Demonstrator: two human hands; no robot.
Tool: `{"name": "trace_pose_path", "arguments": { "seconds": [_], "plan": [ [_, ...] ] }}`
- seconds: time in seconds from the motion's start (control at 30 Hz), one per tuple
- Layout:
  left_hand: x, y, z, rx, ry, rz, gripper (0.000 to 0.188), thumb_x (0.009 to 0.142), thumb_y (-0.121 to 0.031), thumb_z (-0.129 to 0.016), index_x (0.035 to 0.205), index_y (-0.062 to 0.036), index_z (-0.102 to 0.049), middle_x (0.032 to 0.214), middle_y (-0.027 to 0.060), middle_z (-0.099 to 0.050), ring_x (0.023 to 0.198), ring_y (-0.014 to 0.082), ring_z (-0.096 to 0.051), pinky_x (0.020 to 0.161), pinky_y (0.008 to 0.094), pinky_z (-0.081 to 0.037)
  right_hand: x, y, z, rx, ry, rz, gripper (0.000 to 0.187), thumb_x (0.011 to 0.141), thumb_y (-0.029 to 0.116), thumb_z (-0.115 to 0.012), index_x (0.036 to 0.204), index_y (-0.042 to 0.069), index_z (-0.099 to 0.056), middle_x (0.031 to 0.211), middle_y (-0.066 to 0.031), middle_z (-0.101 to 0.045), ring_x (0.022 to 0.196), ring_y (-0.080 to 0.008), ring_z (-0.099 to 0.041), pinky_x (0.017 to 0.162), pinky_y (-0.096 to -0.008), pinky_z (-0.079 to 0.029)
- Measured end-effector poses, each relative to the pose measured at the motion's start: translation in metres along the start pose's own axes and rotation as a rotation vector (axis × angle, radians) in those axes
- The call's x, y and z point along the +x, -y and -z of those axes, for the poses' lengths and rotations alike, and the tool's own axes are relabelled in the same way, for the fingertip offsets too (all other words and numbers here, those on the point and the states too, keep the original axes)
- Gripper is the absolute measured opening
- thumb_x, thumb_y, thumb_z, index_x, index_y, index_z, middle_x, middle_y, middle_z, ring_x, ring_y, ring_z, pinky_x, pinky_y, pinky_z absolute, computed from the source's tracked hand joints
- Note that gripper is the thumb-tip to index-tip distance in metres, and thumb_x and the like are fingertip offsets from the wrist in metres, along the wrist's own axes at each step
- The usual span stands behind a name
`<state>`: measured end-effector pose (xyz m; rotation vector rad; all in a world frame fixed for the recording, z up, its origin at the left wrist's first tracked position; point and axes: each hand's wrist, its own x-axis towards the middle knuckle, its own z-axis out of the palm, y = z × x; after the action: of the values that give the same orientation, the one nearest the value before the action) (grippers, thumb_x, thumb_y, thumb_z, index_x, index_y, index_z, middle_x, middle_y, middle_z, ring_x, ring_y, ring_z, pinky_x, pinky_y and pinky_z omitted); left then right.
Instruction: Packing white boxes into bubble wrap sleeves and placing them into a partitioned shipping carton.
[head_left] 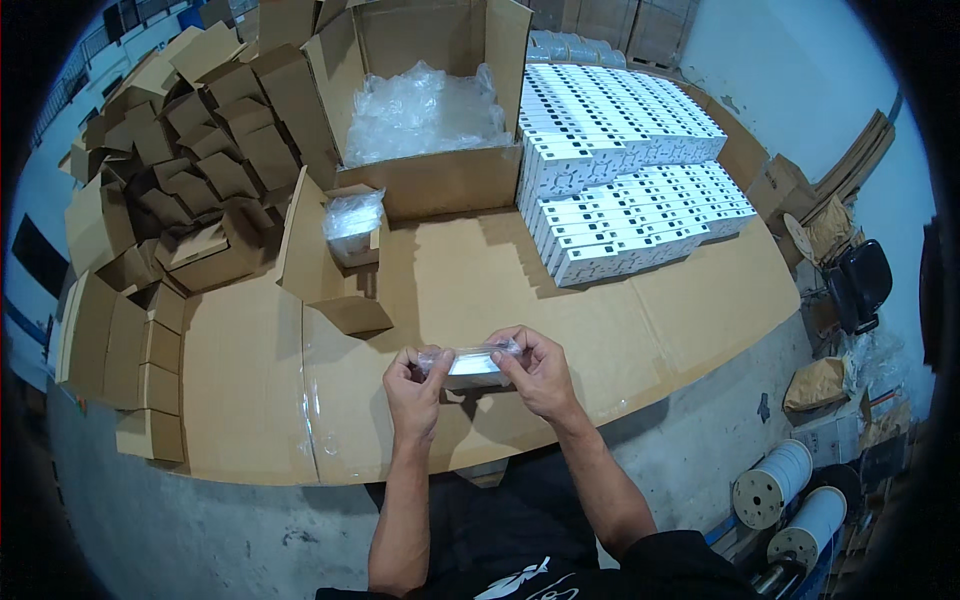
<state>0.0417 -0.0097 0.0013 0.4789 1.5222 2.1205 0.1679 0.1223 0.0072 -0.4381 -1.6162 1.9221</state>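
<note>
My left hand (pixel 412 392) and my right hand (pixel 541 378) hold a small white box in a clear plastic bag (pixel 474 368) just above the table's near edge. Each hand pinches one end of the plastic between thumb and fingers. Ahead and to the left stands an open brown carton (pixel 356 313) with a plastic-wrapped pack (pixel 353 226) inside. Behind it, a large open carton (pixel 450 180) holds a heap of clear plastic bags (pixel 428 112). Stacked white boxes (pixel 610 215) with small dark marks stand in rows at the far right.
The table (pixel 560 330) is covered with brown cardboard. Many open cartons (pixel 210 165) crowd its left side, with more along the left edge (pixel 150 400). Cable reels (pixel 775 485) and a dark chair (pixel 862 285) stand on the floor to the right.
</note>
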Motion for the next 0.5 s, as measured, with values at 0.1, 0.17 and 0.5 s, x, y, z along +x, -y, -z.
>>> {"name": "trace_pose_path", "arguments": {
  "seconds": [0.1,0.17,0.5],
  "plan": [
    [0.004,0.007,0.001,-0.089,-0.025,0.025,0.029,0.090,-0.004,-0.077,0.077,-0.0103,-0.052,0.082,-0.0014,-0.061,0.075,0.0045,-0.053,0.068,0.0214,-0.044,0.000,-0.008,-0.004,0.001,-0.057,0.096,0.011,0.096,-0.003,-0.064,0.092,0.001,-0.054,0.112,-0.0124,-0.065,0.095,-0.0123,-0.063,0.084,-0.0259,-0.053],
    [0.002,0.005,-0.004,-0.075,-0.061,0.039,0.031,0.091,-0.004,-0.076,0.077,-0.0117,-0.050,0.080,-0.0024,-0.059,0.074,0.0038,-0.051,0.068,0.0214,-0.043,-0.002,-0.004,-0.011,0.070,-0.176,0.063,0.012,0.095,-0.005,-0.063,0.101,-0.001,-0.054,0.113,-0.0138,-0.064,0.101,-0.0157,-0.063,0.088,-0.0299,-0.053],
    [0.003,0.005,-0.004,-0.082,-0.043,0.028,0.023,0.093,0.000,-0.072,0.087,-0.0080,-0.051,0.094,0.0017,-0.058,0.085,0.0079,-0.056,0.078,0.0244,-0.048,-0.007,0.022,0.005,-0.522,0.137,0.395,0.029,0.083,-0.004,-0.071,0.112,0.001,-0.072,0.128,-0.0172,-0.064,0.113,-0.0244,-0.064,0.096,-0.0342,-0.051]
  ]
}}
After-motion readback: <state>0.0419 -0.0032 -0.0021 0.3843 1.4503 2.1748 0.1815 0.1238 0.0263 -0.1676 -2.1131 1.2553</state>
